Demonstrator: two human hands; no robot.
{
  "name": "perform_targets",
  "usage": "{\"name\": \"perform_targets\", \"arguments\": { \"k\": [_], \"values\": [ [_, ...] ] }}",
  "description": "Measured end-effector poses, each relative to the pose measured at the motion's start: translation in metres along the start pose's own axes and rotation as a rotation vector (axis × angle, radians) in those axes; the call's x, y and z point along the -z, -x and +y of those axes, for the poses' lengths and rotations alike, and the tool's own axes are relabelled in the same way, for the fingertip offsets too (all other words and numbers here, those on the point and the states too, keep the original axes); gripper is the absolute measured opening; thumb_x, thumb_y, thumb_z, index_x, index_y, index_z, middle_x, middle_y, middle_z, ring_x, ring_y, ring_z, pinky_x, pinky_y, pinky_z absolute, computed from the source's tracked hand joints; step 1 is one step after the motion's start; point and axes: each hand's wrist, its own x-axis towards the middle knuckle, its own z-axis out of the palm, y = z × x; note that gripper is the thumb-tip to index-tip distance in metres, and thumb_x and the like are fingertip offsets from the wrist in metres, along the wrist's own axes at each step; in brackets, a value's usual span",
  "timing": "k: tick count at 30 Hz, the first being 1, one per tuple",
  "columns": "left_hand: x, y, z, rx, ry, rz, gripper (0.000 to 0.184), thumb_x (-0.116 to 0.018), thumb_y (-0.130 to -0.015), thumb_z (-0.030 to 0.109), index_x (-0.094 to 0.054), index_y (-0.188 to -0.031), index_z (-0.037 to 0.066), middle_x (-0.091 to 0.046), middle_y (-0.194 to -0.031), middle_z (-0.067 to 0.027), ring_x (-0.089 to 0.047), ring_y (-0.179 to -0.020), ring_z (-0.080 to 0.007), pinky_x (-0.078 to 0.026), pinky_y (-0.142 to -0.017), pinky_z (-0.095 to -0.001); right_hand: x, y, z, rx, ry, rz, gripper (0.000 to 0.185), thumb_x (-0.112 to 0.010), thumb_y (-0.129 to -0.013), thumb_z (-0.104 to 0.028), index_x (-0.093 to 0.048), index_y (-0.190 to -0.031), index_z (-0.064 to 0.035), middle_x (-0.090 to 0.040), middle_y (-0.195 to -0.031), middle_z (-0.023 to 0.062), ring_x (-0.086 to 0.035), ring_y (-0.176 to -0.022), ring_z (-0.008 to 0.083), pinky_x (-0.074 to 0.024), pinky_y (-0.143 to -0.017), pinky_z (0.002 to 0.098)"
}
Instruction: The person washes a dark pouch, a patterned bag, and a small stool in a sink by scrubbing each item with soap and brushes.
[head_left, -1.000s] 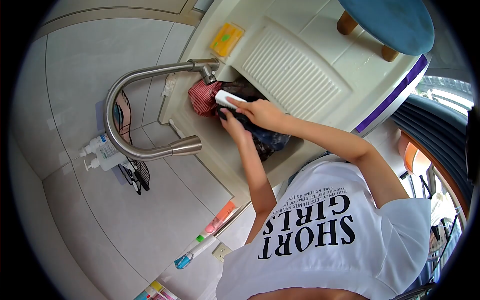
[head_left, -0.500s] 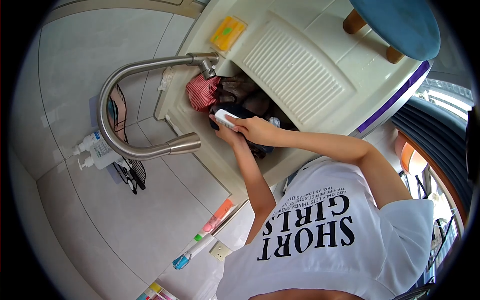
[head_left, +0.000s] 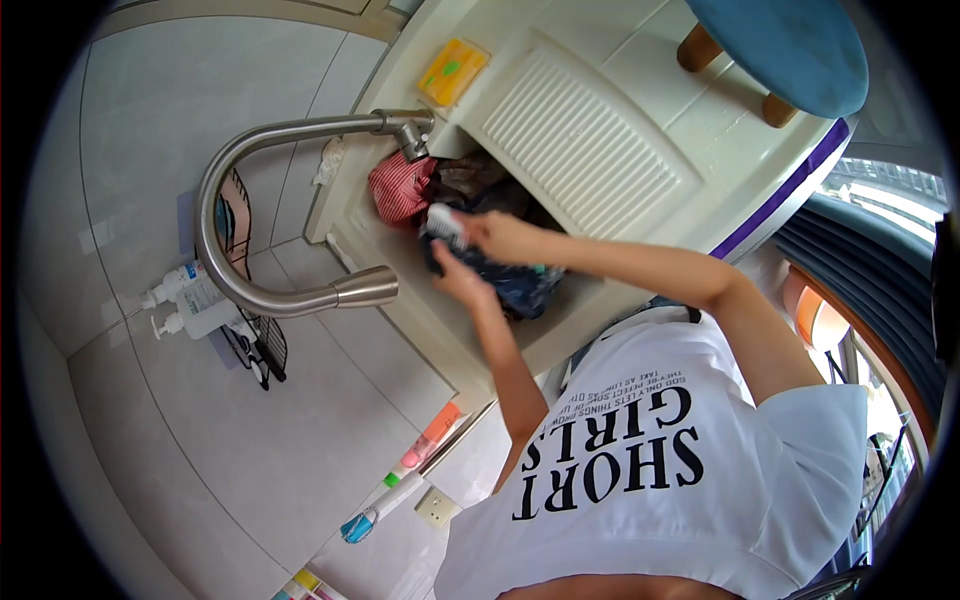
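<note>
Inside the white laundry sink [head_left: 400, 300], my right hand [head_left: 505, 240] is closed round a white scrubbing brush [head_left: 445, 222], whose head lies against a dark navy garment [head_left: 525, 288]. My left hand [head_left: 462, 278] grips the near-left edge of that garment, just below the brush; some of its fingers are hidden by the cloth. A red-and-white striped cloth [head_left: 400, 188] is bunched in the sink corner. Other dark clothing [head_left: 470, 172] lies behind the brush. Both hands are a little blurred.
A curved metal faucet [head_left: 215, 200] arches over the left wall side, its spout [head_left: 365, 288] beside my left forearm. The ribbed washboard [head_left: 585, 140] slopes right of the basin. Yellow soap [head_left: 453, 73] sits behind; a blue stool [head_left: 790, 50] stands on the counter at the upper right.
My right hand and the brush have shifted slightly up and left over the garment. My left hand has dropped a little lower, and more of the navy cloth shows.
</note>
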Motion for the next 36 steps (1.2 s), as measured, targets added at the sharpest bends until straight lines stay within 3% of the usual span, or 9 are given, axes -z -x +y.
{"name": "perform_targets", "arguments": {
  "k": [3,7,13,16,24,26,30,32,36],
  "values": [
    [0.013,-0.018,0.009,0.303,0.184,-0.031,0.05,-0.057,-0.079,0.032,-0.049,-0.101,-0.012,-0.057,-0.096,-0.0161,-0.057,-0.08,-0.0211,-0.047,-0.071,-0.0322,-0.011,0.025,-0.007,0.048,-0.035,-0.031,0.041,-0.043,-0.083,-0.016,-0.039,-0.124,-0.0094,-0.056,-0.09,0.0263,-0.057,-0.08,0.037,-0.0453,-0.069,0.0384],
    [-0.002,0.016,0.001,-0.103,-0.002,-0.146,0.044,-0.057,-0.08,0.025,-0.049,-0.108,-0.008,-0.053,-0.108,-0.0122,-0.052,-0.093,-0.0185,-0.041,-0.082,-0.0291,-0.001,-0.025,0.02,0.0,0.02,0.075,0.042,-0.042,-0.086,-0.018,-0.036,-0.126,-0.0101,-0.057,-0.081,0.0246,-0.059,-0.071,0.0326,-0.0442,-0.064,0.0363],
    [0.015,-0.018,0.001,0.276,0.147,-0.055,0.044,-0.057,-0.079,0.027,-0.05,-0.102,-0.01,-0.057,-0.097,-0.0158,-0.054,-0.088,-0.0206,-0.043,-0.077,-0.0306,-0.019,0.013,0.005,0.104,0.018,-0.014,0.042,-0.042,-0.085,-0.019,-0.036,-0.126,-0.0107,-0.056,-0.082,0.0264,-0.059,-0.071,0.0355,-0.0453,-0.062,0.0378],
    [-0.002,0.009,0.002,-0.128,-0.153,-0.11,0.035,-0.056,-0.081,0.02,-0.054,-0.093,-0.013,-0.059,-0.088,-0.0131,-0.055,-0.077,-0.0163,-0.044,-0.069,-0.0286,0.002,-0.029,0.013,0.022,0.137,0.089,0.04,-0.042,-0.084,-0.016,-0.04,-0.123,-0.0091,-0.056,-0.077,0.0259,-0.058,-0.068,0.037,-0.0453,-0.059,0.0387],
    [0.0,-0.04,-0.023,-0.206,0.042,-0.248,0.014,-0.052,-0.078,0.004,-0.053,-0.089,-0.005,-0.057,-0.084,-0.0072,-0.055,-0.076,-0.0169,-0.047,-0.065,-0.0297,-0.004,0.019,-0.02,0.139,0.487,-0.012,0.05,-0.047,-0.079,-0.015,-0.035,-0.127,-0.0225,-0.056,-0.065,0.0193,-0.055,-0.055,0.0354,-0.044,-0.052,0.044],
    [-0.018,-0.032,-0.014,-0.106,0.032,-0.225,0.023,-0.05,-0.081,0.007,-0.053,-0.099,-0.006,-0.057,-0.094,-0.0098,-0.053,-0.083,-0.0157,-0.043,-0.074,-0.0287,0.004,-0.003,-0.014,0.148,0.639,0.098,0.051,-0.047,-0.077,-0.013,-0.036,-0.126,-0.0231,-0.058,-0.064,0.0164,-0.056,-0.055,0.0339,-0.0449,-0.05,0.0447],
    [-0.032,-0.024,0.005,-0.247,-0.192,-0.363,0.044,-0.047,-0.086,0.035,-0.054,-0.1,-0.006,-0.059,-0.092,-0.0143,-0.053,-0.082,-0.0165,-0.041,-0.075,-0.0286,0.027,-0.034,0.002,0.181,0.51,0.229,0.043,-0.047,-0.078,-0.013,-0.044,-0.121,-0.0189,-0.058,-0.069,0.0196,-0.056,-0.063,0.0356,-0.0435,-0.057,0.0434],
    [-0.034,-0.033,0.006,-0.179,-0.162,-0.367,0.045,-0.046,-0.086,0.036,-0.054,-0.099,-0.006,-0.059,-0.092,-0.017,-0.056,-0.084,-0.0219,-0.041,-0.076,-0.0304,0.026,-0.02,-0.008,0.155,0.54,0.156,0.042,-0.047,-0.081,-0.015,-0.042,-0.122,-0.0213,-0.057,-0.071,0.0217,-0.056,-0.066,0.0375,-0.0426,-0.061,0.0438],
    [-0.042,-0.039,0.003,-0.384,-0.246,-0.431,0.043,-0.046,-0.083,0.04,-0.057,-0.088,-0.001,-0.059,-0.08,-0.0219,-0.057,-0.078,-0.0352,-0.043,-0.069,-0.0355,0.035,-0.004,0.001,0.138,0.523,0.134,0.044,-0.045,-0.082,-0.01,-0.041,-0.123,-0.0241,-0.058,-0.081,0.0207,-0.056,-0.074,0.0376,-0.0439,-0.066,0.041]
  ]
}}
